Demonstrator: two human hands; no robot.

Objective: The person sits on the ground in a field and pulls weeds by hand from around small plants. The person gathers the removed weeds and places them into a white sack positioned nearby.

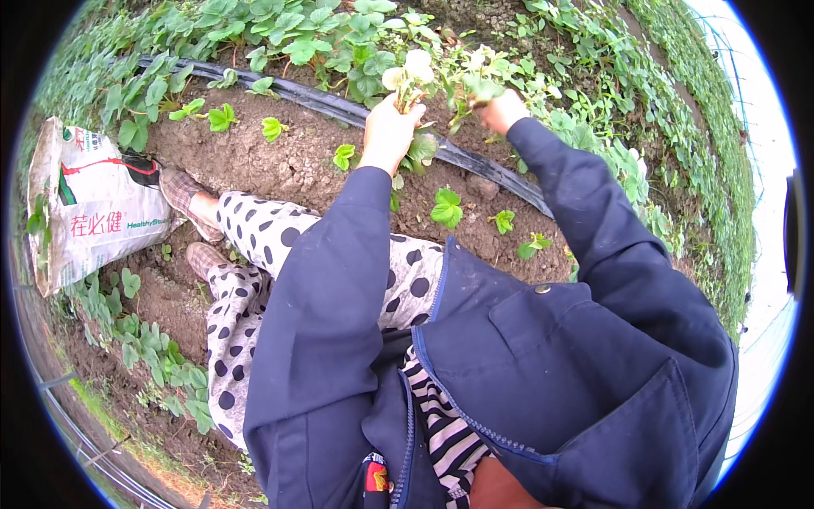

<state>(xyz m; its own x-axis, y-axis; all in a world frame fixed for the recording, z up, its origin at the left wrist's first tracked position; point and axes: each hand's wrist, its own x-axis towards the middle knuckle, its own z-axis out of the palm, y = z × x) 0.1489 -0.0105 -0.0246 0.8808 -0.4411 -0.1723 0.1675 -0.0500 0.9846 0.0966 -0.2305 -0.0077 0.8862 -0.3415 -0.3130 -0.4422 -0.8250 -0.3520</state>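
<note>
My left hand (386,130) is closed around a bunch of leafy plant stems (410,71), with pale, overexposed leaves above the fist and green ones hanging below it. To its right, my right hand (502,113) is blurred; its fingers are closed at a green leafy sprig (481,89), and leaves partly hide the fingertips. Both hands are over a black drip hose (318,102) that runs across the soil bed. Small strawberry seedlings (447,208) grow in the soil on the near side of the hose.
Dense strawberry plants (305,38) fill the far side. A white woven sack (108,210) bearing printed writing stands at the left, beside my shoes (184,194). More plants (152,350) grow at lower left. White plastic sheeting (769,210) edges the right side.
</note>
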